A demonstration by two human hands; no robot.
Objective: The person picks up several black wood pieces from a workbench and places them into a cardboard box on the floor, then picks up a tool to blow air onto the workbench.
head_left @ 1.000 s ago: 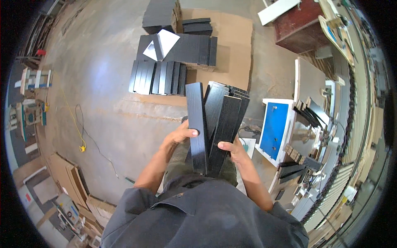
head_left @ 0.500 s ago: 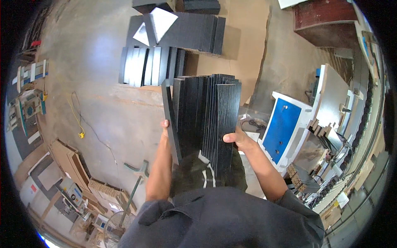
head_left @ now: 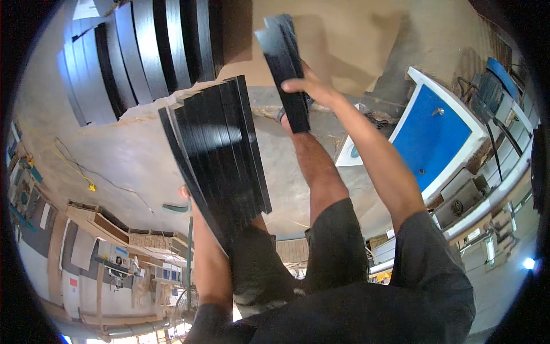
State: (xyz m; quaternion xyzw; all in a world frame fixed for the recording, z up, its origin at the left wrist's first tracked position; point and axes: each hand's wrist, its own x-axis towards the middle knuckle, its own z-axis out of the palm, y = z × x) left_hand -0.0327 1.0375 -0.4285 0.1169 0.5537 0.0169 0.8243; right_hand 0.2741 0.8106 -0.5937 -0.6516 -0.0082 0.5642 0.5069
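My left hand [head_left: 185, 192] supports a fanned stack of long black boards [head_left: 215, 137] from its left side. Only a fingertip and part of that hand show; the boards cover the rest. The stack's near end lies over my left thigh. To the right and farther out, my right hand [head_left: 303, 86] is closed round a smaller bundle of black boards [head_left: 279, 54], thumb on top, its other fingers hidden behind. A gap separates the two groups of boards. This bundle is tilted, its near end in front of my right lower leg.
A row of black boards [head_left: 152, 46] stands at the far left, beside brown sheeting [head_left: 344, 43] on the floor. On the right is a white cabinet with a blue front [head_left: 432, 135]. A yellow-ended cord [head_left: 91, 187] lies on the left floor; machines and cardboard stand beyond.
The single mass of boards between my hands is now split. My right hand has carried a small bundle away and forward; my left keeps the larger stack. My view has moved closer to the row.
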